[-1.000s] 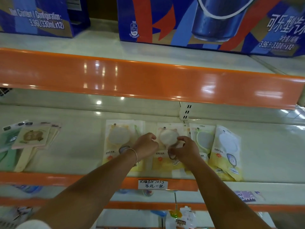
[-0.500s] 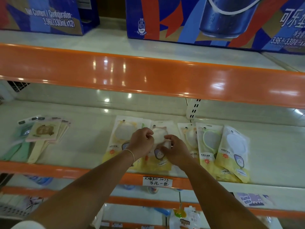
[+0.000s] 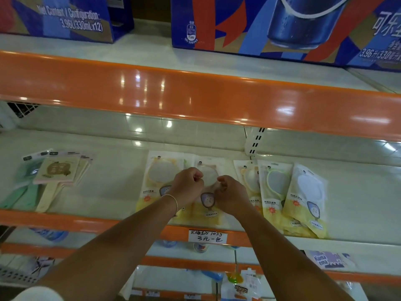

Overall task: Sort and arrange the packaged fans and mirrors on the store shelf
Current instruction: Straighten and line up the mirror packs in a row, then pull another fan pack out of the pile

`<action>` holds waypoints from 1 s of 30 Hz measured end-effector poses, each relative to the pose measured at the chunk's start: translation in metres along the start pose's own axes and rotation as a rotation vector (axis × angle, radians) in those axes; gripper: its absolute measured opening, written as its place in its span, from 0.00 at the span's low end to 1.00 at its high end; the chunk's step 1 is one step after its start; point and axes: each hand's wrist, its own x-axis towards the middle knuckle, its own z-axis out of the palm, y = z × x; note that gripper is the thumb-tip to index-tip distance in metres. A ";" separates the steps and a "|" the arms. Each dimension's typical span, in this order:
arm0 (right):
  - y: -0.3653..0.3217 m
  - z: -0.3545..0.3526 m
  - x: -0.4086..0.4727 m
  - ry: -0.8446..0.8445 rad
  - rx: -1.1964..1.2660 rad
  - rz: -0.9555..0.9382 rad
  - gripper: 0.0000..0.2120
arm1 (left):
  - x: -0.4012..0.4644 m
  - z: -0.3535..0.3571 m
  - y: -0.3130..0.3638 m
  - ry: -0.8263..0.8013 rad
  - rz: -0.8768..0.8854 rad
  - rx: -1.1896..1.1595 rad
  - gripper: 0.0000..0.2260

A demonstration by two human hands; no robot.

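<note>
Several yellow-and-white packaged mirrors lie flat on the middle shelf (image 3: 358,192). My left hand (image 3: 187,185) and my right hand (image 3: 231,194) both pinch the sides of one packaged mirror (image 3: 209,205) in the middle of the row. To its left lies another mirror packet (image 3: 158,177). On the right, overlapping packets hold a green-rimmed mirror (image 3: 275,185) and a white one (image 3: 308,192). At the shelf's far left a fanned stack of packaged fans (image 3: 56,172) lies with handles toward the front edge.
An orange shelf rail (image 3: 195,98) hangs just above the hands. Blue drink cartons (image 3: 282,25) stand on the upper shelf. A handwritten price label (image 3: 207,236) sits on the front rail. Lower shelves hold small packaged goods (image 3: 236,283). Bare shelf lies between the fans and the mirrors.
Both hands slid the middle mirror packet left, closer to the leftmost packet, opening a gap from the right-hand group. The view has tilted slightly.
</note>
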 end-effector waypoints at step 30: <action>0.137 -0.115 -0.037 0.392 0.035 0.542 0.50 | -0.006 0.126 0.106 -0.388 0.106 -0.047 0.13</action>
